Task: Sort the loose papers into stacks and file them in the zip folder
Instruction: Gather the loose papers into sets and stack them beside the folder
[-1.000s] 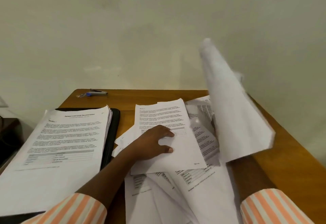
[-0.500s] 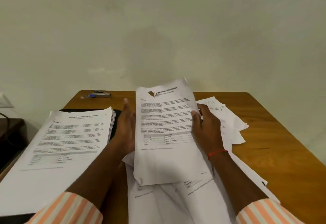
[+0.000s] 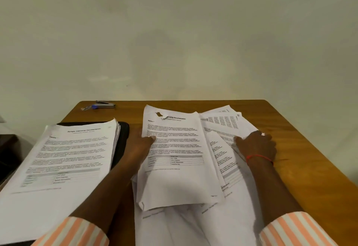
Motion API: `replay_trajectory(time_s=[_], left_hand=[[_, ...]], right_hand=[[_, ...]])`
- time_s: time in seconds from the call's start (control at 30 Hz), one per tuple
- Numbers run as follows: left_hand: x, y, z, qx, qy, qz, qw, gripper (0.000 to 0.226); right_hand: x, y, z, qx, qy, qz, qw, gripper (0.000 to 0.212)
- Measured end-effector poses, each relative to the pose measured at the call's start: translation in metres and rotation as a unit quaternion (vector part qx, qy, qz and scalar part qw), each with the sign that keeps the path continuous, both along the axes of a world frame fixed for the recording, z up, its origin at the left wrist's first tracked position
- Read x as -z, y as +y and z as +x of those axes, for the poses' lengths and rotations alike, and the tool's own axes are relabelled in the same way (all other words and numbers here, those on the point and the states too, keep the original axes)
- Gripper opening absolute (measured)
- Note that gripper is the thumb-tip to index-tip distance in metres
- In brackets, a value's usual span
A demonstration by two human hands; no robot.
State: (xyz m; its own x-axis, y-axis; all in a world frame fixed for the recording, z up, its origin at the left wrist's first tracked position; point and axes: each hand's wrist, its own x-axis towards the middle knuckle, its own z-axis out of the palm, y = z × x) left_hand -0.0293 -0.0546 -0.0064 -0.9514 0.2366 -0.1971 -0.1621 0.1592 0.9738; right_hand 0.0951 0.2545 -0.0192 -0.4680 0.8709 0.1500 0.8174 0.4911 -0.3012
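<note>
White sheet (image 3: 174,168) lowered, hands (image 3: 142,142) (image 3: 256,146) apart, gripping papers (image 3: 220,127)

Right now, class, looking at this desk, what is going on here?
A person is sorting printed papers on a wooden table. The left hand pinches the left edge of an internship document lying on top of the loose papers. The right hand grips the loose papers at the pile's right side. A sorted stack lies on the black zip folder at the left. A stapler sits at the table's far edge.
</note>
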Motion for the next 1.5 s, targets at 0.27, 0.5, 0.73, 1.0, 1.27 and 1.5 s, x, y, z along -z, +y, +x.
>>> replay_trajectory(time_s=[0.27, 0.5, 0.73, 1.0, 1.27, 1.5], left_hand=[[0.003, 0.002, 0.001, 0.004, -0.008, 0.006, 1.0, 0.015], [0.005, 0.001, 0.002, 0.003, -0.011, 0.011, 1.0, 0.017], [0.002, 0.002, 0.004, 0.004, -0.013, 0.013, 1.0, 0.013], [0.003, 0.002, 0.002, 0.014, -0.026, 0.02, 0.999, 0.017], [0.005, 0.001, 0.001, 0.02, -0.025, 0.029, 0.999, 0.02], [0.002, 0.002, 0.002, 0.036, -0.018, 0.029, 0.999, 0.019]], right_hand=[[0.005, 0.007, -0.003, -0.057, 0.088, -0.107, 0.989, 0.045], [-0.022, -0.007, -0.004, -0.163, 0.339, -0.359, 0.854, 0.025], [-0.01, 0.01, 0.001, -0.152, 0.272, -0.227, 0.923, 0.012], [-0.007, 0.017, 0.004, -0.126, 0.445, -0.465, 0.755, 0.031], [-0.011, 0.016, 0.004, -0.067, 0.462, -0.103, 0.878, 0.028], [-0.013, 0.013, -0.006, 0.031, 0.739, -0.163, 0.653, 0.02]])
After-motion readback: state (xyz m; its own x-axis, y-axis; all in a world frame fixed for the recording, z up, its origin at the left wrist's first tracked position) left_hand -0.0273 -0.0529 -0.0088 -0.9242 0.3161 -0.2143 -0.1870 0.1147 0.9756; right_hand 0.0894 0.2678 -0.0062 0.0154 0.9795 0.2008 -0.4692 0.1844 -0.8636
